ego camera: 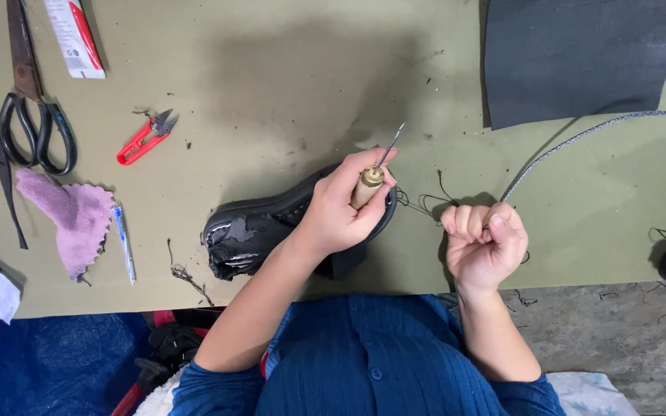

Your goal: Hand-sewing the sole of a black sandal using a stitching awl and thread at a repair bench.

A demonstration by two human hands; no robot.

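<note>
Two hands work over an olive cloth-covered desk (271, 69): the left hand (342, 206) grips a wooden-handled awl (369, 182) above a black shoe sole (252, 231); the right hand (483, 243) is fisted on dark thread (425, 204). Grey concrete floor (618, 339) lies below.

Person seen from above, from the head-worn camera. The torso is clothed in a dark blue garment (371, 362) of ribbed or finely striped fabric, closed down the front by a button placket; two small round blue buttons show along its centre line, below and between the hands. The sleeves of the same blue fabric are pushed or rolled up: the left sleeve (194, 389) ends near the elbow, and the right sleeve (529, 393) ends likewise at the lower edge of the view. Both forearms are bare from there to the left hand (341, 204) and right hand (483, 243). No rings, watch or gloves are visible on either hand.
</note>
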